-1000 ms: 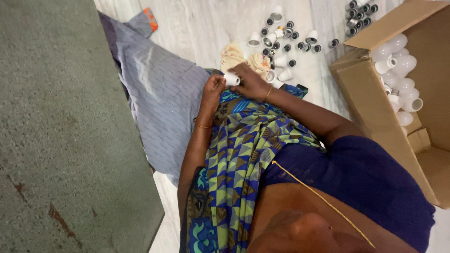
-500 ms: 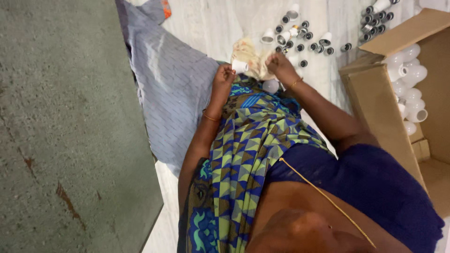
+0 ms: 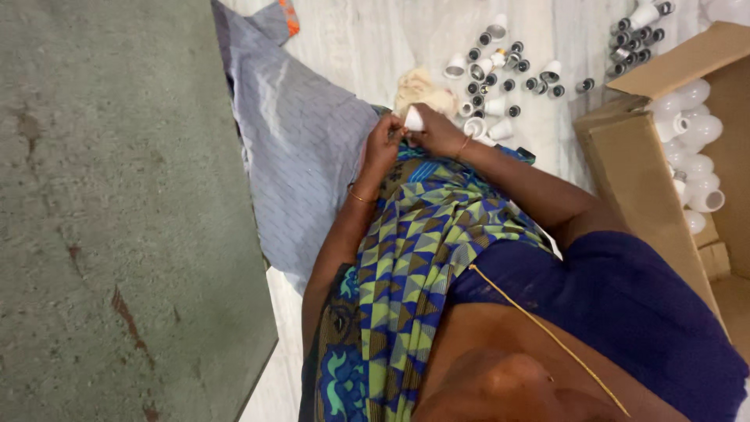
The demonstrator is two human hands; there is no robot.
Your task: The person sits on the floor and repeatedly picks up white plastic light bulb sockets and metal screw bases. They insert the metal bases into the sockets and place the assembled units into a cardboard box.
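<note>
My left hand [image 3: 381, 145] and my right hand [image 3: 437, 133] meet above my lap, over a blue, green and yellow patterned cloth [image 3: 406, 250]. Between their fingertips they pinch a small white cup-shaped plastic housing [image 3: 413, 119]. Both wrists carry thin gold bangles. A crumpled cream cloth [image 3: 422, 87] lies on the floor just beyond the hands. Past it are scattered several white housings [image 3: 495, 107] and dark metal screw caps [image 3: 508, 84].
An open cardboard box [image 3: 633, 164] at the right holds several white bulb shells [image 3: 695, 176]. More caps [image 3: 637, 43] lie near the box's far flap. A grey cloth [image 3: 297, 156] is spread on the pale floor at the left, beside a green mat [image 3: 109, 203].
Half a second ago my right hand was stretched toward the parts on the floor. It has come back to my left hand, and both now grip a white housing.
</note>
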